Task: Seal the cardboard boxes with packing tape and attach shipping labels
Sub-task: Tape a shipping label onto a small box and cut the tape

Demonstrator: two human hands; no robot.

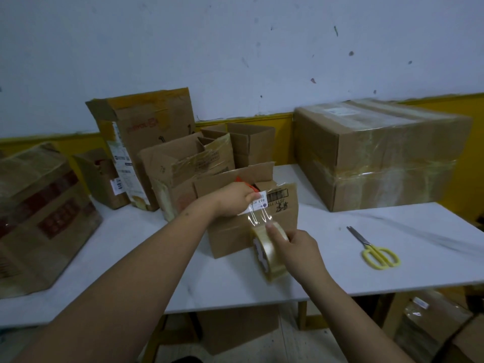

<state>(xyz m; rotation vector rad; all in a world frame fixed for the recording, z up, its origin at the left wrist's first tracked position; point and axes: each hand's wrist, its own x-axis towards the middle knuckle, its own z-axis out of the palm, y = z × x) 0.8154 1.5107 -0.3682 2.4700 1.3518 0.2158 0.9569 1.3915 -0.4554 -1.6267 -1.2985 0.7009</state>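
While both hands (235, 199) grip tape roll (268, 251) and label (258, 203), scissors (377, 251) lie apart.

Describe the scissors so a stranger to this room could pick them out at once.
Start at the big tape-wrapped cardboard box at the right back of the white table. In front of it, lying flat and alone on the bare tabletop, are the scissors. Their yellow handles and metal blades set them apart from the brown cartons.

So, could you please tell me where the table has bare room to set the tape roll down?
Bare table lies between the small box and the scissors, and along the near edge left of the tape roll. The back left is crowded with boxes.
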